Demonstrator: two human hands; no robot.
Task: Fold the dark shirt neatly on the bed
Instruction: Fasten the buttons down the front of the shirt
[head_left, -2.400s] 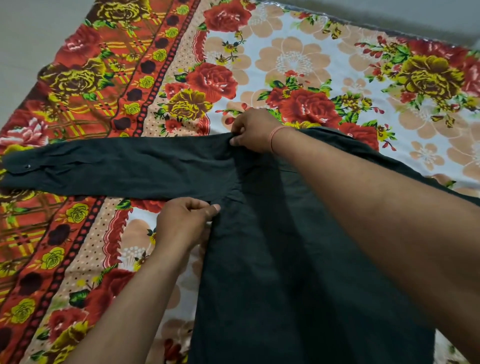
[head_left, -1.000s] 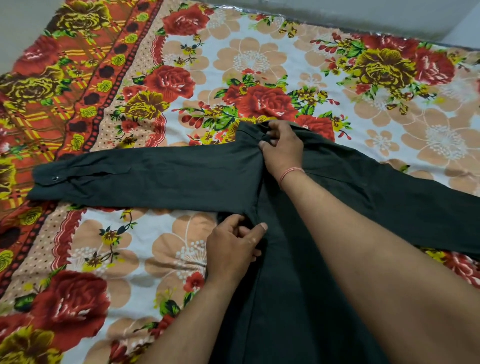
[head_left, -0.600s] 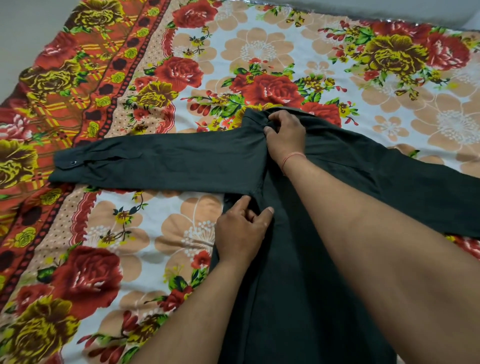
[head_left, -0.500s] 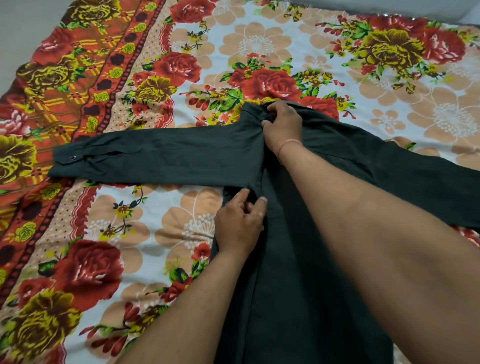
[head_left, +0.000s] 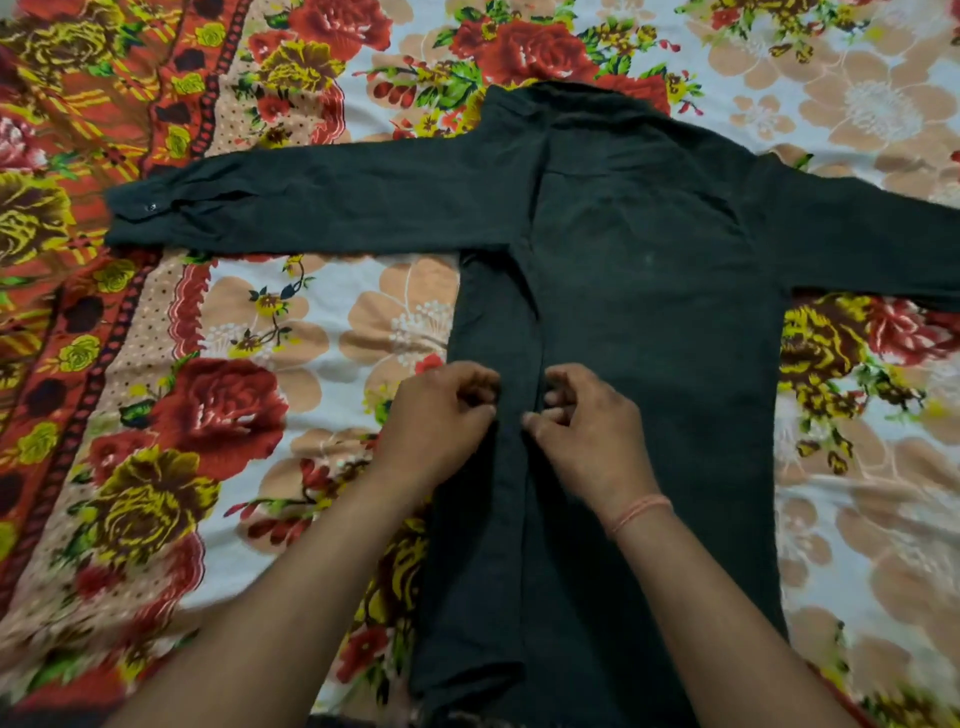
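Observation:
The dark shirt (head_left: 649, 291) lies flat on the flowered bedsheet (head_left: 249, 374), collar at the far end and both sleeves stretched out left and right. Its left side is folded inward into a narrow strip. My left hand (head_left: 441, 415) pinches the outer edge of that strip at mid-body. My right hand (head_left: 582, 426), a thin orange thread on its wrist, pinches the strip's inner edge just beside it. The two hands sit close together with the strip between them.
The bedsheet with red and yellow roses covers the whole bed. The left sleeve's buttoned cuff (head_left: 150, 208) reaches onto the sheet's orange border. The right sleeve (head_left: 883, 239) runs out of view at the right edge.
Both hands have come down from the shoulder and armpit area to the middle of the shirt's body. The collar and shoulders are now uncovered.

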